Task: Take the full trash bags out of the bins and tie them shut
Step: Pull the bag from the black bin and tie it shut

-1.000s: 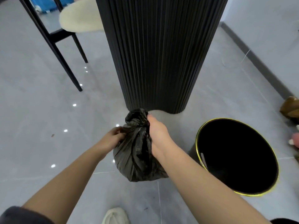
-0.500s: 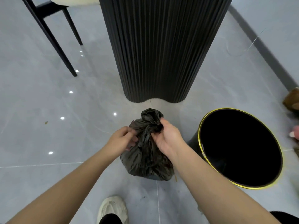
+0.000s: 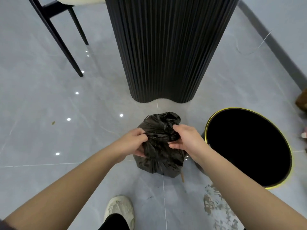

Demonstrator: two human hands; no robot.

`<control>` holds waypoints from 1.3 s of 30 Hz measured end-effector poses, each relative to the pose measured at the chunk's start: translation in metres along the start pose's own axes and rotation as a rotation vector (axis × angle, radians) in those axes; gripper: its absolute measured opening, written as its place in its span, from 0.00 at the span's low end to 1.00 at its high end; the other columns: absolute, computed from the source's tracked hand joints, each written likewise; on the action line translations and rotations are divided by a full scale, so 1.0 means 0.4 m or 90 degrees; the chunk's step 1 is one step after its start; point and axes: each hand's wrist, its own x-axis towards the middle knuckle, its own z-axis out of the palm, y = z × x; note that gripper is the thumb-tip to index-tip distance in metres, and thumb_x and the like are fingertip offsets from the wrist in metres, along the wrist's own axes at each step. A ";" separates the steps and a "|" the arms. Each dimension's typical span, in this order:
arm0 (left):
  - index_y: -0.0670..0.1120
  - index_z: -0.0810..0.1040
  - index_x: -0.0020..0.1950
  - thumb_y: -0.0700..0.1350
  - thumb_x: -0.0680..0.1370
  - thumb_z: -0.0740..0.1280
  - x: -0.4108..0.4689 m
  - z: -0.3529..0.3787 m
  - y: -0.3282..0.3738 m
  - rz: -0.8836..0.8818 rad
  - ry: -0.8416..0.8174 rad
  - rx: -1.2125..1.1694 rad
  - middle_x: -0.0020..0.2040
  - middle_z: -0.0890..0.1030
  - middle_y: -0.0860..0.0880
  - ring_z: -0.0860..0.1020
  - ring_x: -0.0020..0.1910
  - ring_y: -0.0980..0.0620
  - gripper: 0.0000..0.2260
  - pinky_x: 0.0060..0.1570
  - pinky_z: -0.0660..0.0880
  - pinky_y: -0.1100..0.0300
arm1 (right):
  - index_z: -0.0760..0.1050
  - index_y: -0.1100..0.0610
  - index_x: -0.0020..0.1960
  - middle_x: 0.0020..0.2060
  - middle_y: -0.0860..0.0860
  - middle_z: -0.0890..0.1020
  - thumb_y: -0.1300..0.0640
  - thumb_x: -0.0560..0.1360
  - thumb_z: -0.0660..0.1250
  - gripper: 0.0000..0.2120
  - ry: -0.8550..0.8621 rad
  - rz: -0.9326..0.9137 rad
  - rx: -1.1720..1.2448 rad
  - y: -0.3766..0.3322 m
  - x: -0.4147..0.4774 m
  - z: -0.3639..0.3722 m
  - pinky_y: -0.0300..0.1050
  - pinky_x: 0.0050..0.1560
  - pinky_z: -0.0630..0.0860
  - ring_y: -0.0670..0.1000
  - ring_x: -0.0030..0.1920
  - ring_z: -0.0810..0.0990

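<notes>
1. Sitting on the floor (image 3: 49, 100) just left of the bin (image 3: 249, 184), the trash bag (image 3: 159, 156) stands upright, its gathered neck pointing up and away.
2. The left hand (image 3: 132, 143) pinches the neck's left side, fingers curled closed.
3. The right hand (image 3: 186, 140) grips the right side likewise.
4. Both hands flank the neck equally; tying likely turns on crossing them there.
</notes>
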 end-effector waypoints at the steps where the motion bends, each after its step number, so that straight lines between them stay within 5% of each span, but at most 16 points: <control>1: 0.43 0.72 0.47 0.38 0.79 0.59 0.000 0.001 0.000 -0.004 0.002 -0.001 0.39 0.79 0.44 0.80 0.32 0.51 0.03 0.38 0.81 0.56 | 0.76 0.62 0.53 0.47 0.56 0.82 0.54 0.80 0.60 0.12 -0.009 -0.014 -0.062 0.006 -0.002 -0.007 0.43 0.37 0.81 0.51 0.33 0.82; 4: 0.44 0.72 0.49 0.38 0.79 0.61 0.005 0.010 -0.002 0.008 0.023 0.016 0.35 0.77 0.46 0.74 0.24 0.54 0.02 0.36 0.82 0.56 | 0.76 0.64 0.53 0.43 0.56 0.80 0.45 0.77 0.62 0.21 -0.039 -0.072 -0.245 0.026 -0.004 -0.015 0.46 0.40 0.80 0.48 0.31 0.81; 8: 0.43 0.75 0.47 0.39 0.79 0.64 0.016 -0.006 0.021 0.018 0.023 -0.034 0.32 0.77 0.47 0.73 0.22 0.56 0.02 0.37 0.82 0.57 | 0.77 0.47 0.50 0.44 0.42 0.82 0.33 0.64 0.70 0.22 -0.100 -0.195 -0.514 0.046 -0.017 -0.009 0.42 0.49 0.78 0.42 0.47 0.80; 13: 0.43 0.77 0.46 0.39 0.77 0.66 0.041 -0.027 0.050 0.035 0.009 0.033 0.31 0.76 0.47 0.75 0.25 0.56 0.01 0.29 0.76 0.63 | 0.70 0.56 0.64 0.59 0.48 0.74 0.29 0.61 0.69 0.42 -0.035 -0.290 -0.804 0.077 -0.010 0.014 0.49 0.57 0.73 0.49 0.61 0.71; 16: 0.42 0.78 0.49 0.40 0.77 0.67 0.061 -0.032 0.065 0.043 -0.001 0.058 0.33 0.77 0.49 0.74 0.27 0.56 0.03 0.29 0.74 0.64 | 0.73 0.57 0.47 0.46 0.48 0.70 0.37 0.66 0.71 0.24 -0.010 -0.368 -0.724 0.104 0.019 0.027 0.46 0.46 0.73 0.48 0.49 0.71; 20: 0.43 0.78 0.47 0.40 0.77 0.67 0.089 -0.037 0.069 0.062 0.015 0.070 0.34 0.78 0.49 0.76 0.27 0.56 0.01 0.28 0.73 0.64 | 0.76 0.61 0.39 0.38 0.51 0.75 0.64 0.72 0.68 0.03 -0.013 -0.406 -0.421 0.134 0.052 0.036 0.43 0.43 0.73 0.48 0.40 0.75; 23: 0.44 0.77 0.46 0.39 0.76 0.67 0.099 -0.031 0.056 0.069 0.040 0.096 0.34 0.79 0.47 0.77 0.29 0.55 0.01 0.29 0.74 0.63 | 0.70 0.58 0.35 0.31 0.51 0.73 0.71 0.71 0.60 0.10 -0.022 -0.335 -0.292 0.127 0.048 0.035 0.39 0.38 0.68 0.45 0.34 0.70; 26: 0.44 0.76 0.49 0.38 0.76 0.67 0.097 -0.018 0.039 0.084 0.053 0.109 0.39 0.80 0.48 0.77 0.30 0.55 0.04 0.29 0.75 0.64 | 0.73 0.61 0.41 0.37 0.58 0.78 0.72 0.71 0.57 0.09 -0.057 -0.308 -0.259 0.127 0.064 0.034 0.43 0.48 0.73 0.51 0.41 0.76; 28: 0.48 0.72 0.59 0.37 0.75 0.67 0.097 -0.016 0.027 0.130 0.063 0.137 0.52 0.78 0.50 0.77 0.35 0.55 0.14 0.33 0.74 0.65 | 0.74 0.60 0.44 0.42 0.58 0.80 0.71 0.70 0.55 0.12 -0.069 -0.308 -0.263 0.123 0.068 0.029 0.47 0.55 0.74 0.55 0.48 0.79; 31: 0.55 0.60 0.74 0.35 0.74 0.68 0.105 -0.022 0.016 0.206 -0.012 0.201 0.66 0.66 0.57 0.76 0.49 0.55 0.33 0.47 0.74 0.69 | 0.69 0.52 0.35 0.33 0.46 0.75 0.73 0.68 0.53 0.16 -0.123 -0.338 -0.302 0.109 0.062 0.021 0.43 0.47 0.72 0.46 0.39 0.74; 33: 0.57 0.58 0.75 0.34 0.73 0.68 0.116 -0.019 0.015 0.213 -0.079 0.218 0.67 0.68 0.56 0.75 0.58 0.54 0.36 0.57 0.74 0.64 | 0.65 0.49 0.33 0.30 0.42 0.70 0.75 0.67 0.53 0.21 -0.152 -0.359 -0.320 0.102 0.055 0.024 0.39 0.41 0.67 0.43 0.36 0.69; 36: 0.53 0.71 0.68 0.34 0.72 0.67 0.131 -0.007 0.010 0.206 -0.078 0.301 0.59 0.77 0.51 0.77 0.58 0.54 0.27 0.58 0.73 0.63 | 0.69 0.48 0.35 0.32 0.41 0.74 0.77 0.67 0.54 0.23 -0.125 -0.380 -0.302 0.098 0.058 0.021 0.37 0.44 0.70 0.41 0.38 0.73; 39: 0.52 0.81 0.50 0.38 0.72 0.69 0.137 0.000 -0.002 0.221 -0.017 0.374 0.48 0.82 0.53 0.79 0.49 0.55 0.11 0.52 0.74 0.63 | 0.74 0.51 0.44 0.40 0.46 0.79 0.75 0.68 0.54 0.21 -0.079 -0.400 -0.301 0.096 0.072 0.010 0.37 0.50 0.74 0.44 0.46 0.78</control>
